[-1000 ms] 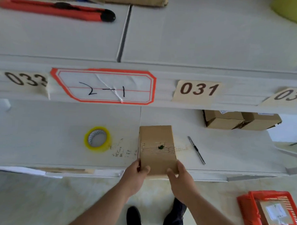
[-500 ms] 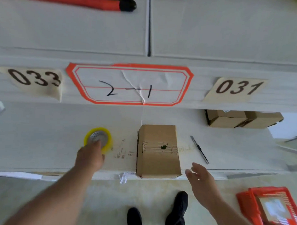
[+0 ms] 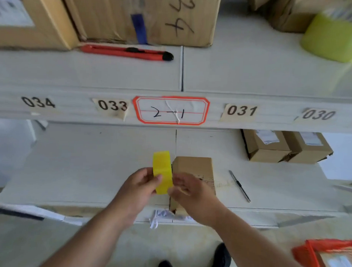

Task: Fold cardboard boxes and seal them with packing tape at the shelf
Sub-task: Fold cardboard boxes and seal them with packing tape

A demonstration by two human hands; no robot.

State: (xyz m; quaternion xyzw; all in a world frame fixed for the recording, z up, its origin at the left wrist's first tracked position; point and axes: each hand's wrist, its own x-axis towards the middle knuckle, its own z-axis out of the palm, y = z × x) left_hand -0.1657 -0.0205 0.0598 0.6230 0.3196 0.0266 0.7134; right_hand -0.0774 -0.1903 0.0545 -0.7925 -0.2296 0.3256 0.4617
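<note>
At shelf front, left hand [image 3: 138, 189] grips yellow tape roll [image 3: 162, 171] upright; right hand [image 3: 191, 191] pinches at its face, likely hunting the tape end. Folded cardboard box [image 3: 194, 167] sits just behind on lower shelf [image 3: 90, 166], closed, no tape visible. Sealing remains. Contents hidden. Orange basket [image 3: 306, 255] holds a labelled parcel.

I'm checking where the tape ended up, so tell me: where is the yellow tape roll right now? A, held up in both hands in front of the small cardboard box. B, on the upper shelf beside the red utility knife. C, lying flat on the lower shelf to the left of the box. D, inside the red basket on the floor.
A: the yellow tape roll stands on edge, gripped by the left hand with the right hand at its other side, in front of the small cardboard box.
</note>
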